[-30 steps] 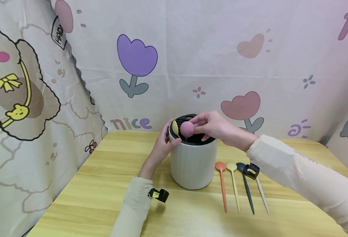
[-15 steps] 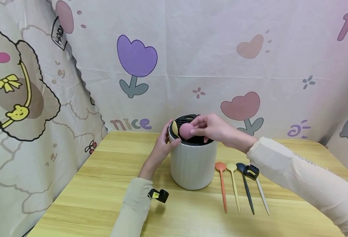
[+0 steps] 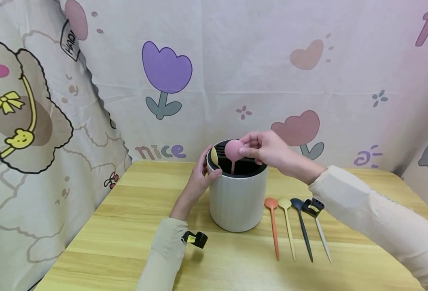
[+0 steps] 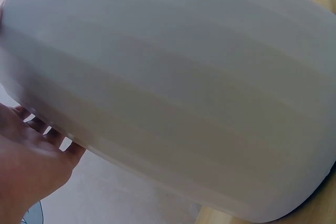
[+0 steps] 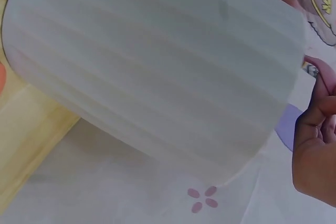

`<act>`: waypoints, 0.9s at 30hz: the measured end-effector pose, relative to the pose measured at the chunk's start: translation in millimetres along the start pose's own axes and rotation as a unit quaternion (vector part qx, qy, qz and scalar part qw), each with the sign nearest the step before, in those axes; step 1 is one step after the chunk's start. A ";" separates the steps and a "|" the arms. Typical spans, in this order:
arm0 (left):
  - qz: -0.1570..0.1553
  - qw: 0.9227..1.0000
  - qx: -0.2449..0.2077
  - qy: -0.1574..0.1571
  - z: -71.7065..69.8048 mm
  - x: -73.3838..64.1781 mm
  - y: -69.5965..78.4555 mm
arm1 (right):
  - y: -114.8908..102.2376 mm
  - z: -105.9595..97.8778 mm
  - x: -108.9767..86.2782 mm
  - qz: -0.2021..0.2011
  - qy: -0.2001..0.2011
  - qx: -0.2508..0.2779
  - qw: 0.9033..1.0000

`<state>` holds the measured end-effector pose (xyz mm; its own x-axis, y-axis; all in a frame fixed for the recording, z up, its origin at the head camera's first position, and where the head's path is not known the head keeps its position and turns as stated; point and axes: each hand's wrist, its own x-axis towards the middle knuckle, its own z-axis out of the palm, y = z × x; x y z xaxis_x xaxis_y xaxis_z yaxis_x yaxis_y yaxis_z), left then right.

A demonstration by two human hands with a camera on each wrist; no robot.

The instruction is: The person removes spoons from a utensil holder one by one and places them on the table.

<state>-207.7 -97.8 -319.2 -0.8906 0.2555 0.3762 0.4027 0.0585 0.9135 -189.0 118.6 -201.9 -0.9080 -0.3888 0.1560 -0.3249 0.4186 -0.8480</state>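
Centrally, in head view, a pink spoon [image 3: 234,150] is pinched by the right hand [image 3: 270,150], partly inside a utensil holder [image 3: 238,204] clasped by the left hand [image 3: 199,176]. In left wrist view, its side is shown; in right, curled fingers [image 5: 311,118].

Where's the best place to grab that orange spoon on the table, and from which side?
Pinch the orange spoon mid-handle, probably coming from above and slightly left. It lies flat, its slim handle pointing toward you. Its round head sits close beside the white container, and a yellow spoon lies just to its right, so the left of the handle looks roomier.
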 end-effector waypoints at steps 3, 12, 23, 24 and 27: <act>0.005 1.000 -0.003 -0.001 0.1 0.2 0.6 | -5.6 -4.3 -0.9 -0.006 0.004 0.004 1.000; -0.002 1.000 0.003 0.004 0.4 -0.3 0.7 | -23.9 -15.7 -3.0 -0.033 0.008 0.045 0.998; 0.001 1.000 -0.010 -0.005 -1.3 -0.6 -1.9 | -43.5 -37.7 -12.1 -0.066 0.052 0.108 0.991; 0.000 1.000 -0.009 -0.005 -1.2 -0.8 -1.9 | -44.5 -39.1 -12.4 -0.066 0.056 0.129 0.988; 0.000 1.000 -0.010 -0.005 -0.8 -0.7 -2.2 | -45.7 -42.9 -14.3 -0.070 0.064 0.178 0.979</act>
<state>-208.1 -98.9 -321.4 -0.8881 0.2661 0.3749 0.3987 0.0396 0.9162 -172.5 140.2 -143.7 -0.8943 -0.3068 0.3258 -0.3559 0.0463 -0.9334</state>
